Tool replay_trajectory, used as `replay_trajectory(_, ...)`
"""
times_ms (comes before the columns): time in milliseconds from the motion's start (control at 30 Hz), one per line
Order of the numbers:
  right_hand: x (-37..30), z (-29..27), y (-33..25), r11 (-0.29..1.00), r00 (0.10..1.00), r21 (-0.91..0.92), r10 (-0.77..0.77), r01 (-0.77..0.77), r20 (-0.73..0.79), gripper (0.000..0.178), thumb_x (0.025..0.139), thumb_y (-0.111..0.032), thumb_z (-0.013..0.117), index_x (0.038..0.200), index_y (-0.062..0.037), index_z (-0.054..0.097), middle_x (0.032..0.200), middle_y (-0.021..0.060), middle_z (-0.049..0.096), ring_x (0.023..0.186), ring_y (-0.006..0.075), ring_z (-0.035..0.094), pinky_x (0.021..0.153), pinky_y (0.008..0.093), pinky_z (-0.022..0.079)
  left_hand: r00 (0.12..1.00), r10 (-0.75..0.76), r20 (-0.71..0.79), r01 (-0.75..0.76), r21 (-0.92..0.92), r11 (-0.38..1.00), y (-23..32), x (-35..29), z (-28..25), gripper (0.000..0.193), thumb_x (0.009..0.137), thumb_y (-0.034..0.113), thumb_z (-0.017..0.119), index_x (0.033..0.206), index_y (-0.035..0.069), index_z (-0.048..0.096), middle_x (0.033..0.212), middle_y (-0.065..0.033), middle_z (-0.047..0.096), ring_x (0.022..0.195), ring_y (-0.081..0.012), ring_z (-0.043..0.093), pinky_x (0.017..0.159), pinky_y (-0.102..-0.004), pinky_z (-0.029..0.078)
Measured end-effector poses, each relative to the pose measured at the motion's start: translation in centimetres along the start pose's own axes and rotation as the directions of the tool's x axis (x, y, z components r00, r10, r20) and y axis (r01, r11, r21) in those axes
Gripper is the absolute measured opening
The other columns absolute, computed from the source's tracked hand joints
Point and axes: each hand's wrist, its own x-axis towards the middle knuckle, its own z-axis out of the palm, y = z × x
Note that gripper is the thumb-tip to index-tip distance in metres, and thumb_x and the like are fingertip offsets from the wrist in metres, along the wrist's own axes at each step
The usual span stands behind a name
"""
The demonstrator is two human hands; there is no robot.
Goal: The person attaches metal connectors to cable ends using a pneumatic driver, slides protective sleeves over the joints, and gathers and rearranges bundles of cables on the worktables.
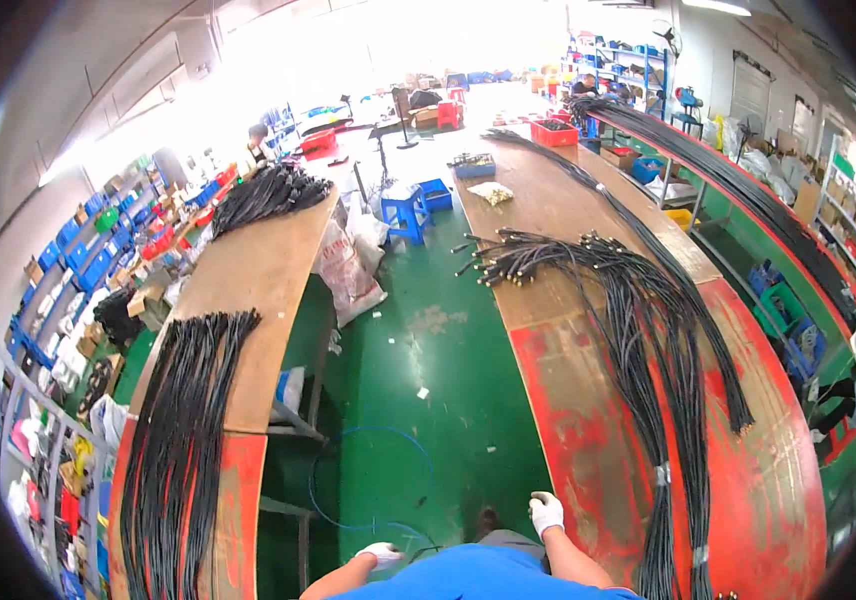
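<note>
My left hand point(382, 553), in a white glove, hangs low beside my blue shirt over the green floor. Nothing shows in it, and its fingers look loosely stretched. My right hand point(546, 512), gloved in white too, is raised by the inner edge of the right table point(588, 470). Its fingers are slightly curled, thumb apart, with nothing visible in them. Long bundles of black cables point(638, 370) with brass-coloured ends lie along that table, tied with pale bands. On the left table point(238, 490), more black cables point(183, 430) are spread lengthwise. Neither hand touches the cables.
Between the tables, a blue hose point(373, 430) loops on the green floor. Farther off stand a blue stool point(406, 215) and a white sack point(348, 270). A red crate point(554, 132) sits at the right table's far end. Shelves with bins line both sides; people work far back.
</note>
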Motion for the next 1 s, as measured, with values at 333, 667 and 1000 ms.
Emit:
replay_trajectory(333, 16.6, 7.8, -14.7, 0.945, 0.914, -0.251, -0.098, 0.210, 0.394, 0.030, 0.098, -0.016, 0.066, 0.124, -0.0045, 0.075, 0.098, 0.0080, 0.077, 0.084, 0.0161, 0.072, 0.077, 0.0322, 0.059, 0.819, -0.087, -0.567, -0.251, -0.491, 0.834, 10.6, 4.9, -24.0, 0.052, 0.098, 0.045, 0.063, 0.133, 0.007, 0.071, 0.129, -0.0187, 0.074, 0.122, -0.0344, 0.070, 0.106, -0.0419, 0.053)
replay_trajectory(667, 30.8, 12.0, -18.4, 0.958, 0.958, -0.270, 0.165, -0.098, 0.235, 0.034, 0.098, -0.014, 0.066, 0.129, -0.0007, 0.071, 0.101, 0.0085, 0.075, 0.081, 0.0169, 0.069, 0.073, 0.0325, 0.058, 0.898, -0.404, 0.172, 0.439, -0.315, 0.841, -2.2, 19.5, -24.0, 0.064, 0.088, 0.057, 0.066, 0.128, 0.009, 0.077, 0.133, -0.0174, 0.074, 0.122, -0.0379, 0.070, 0.100, -0.0463, 0.054)
replay_trajectory(1000, 50.5, 24.1, -39.6, 0.999, 0.989, -0.037, 0.027, -0.022, 0.143, 0.029, 0.100, -0.012, 0.064, 0.127, -0.0015, 0.071, 0.100, 0.0068, 0.074, 0.081, 0.0141, 0.068, 0.071, 0.0296, 0.056, 0.940, -0.116, -0.320, 0.034, -0.250, 0.968, 4.7, 33.1, -62.7, 0.061, 0.095, 0.050, 0.058, 0.135, 0.006, 0.071, 0.135, -0.0244, 0.070, 0.129, -0.0382, 0.066, 0.110, -0.0452, 0.051)
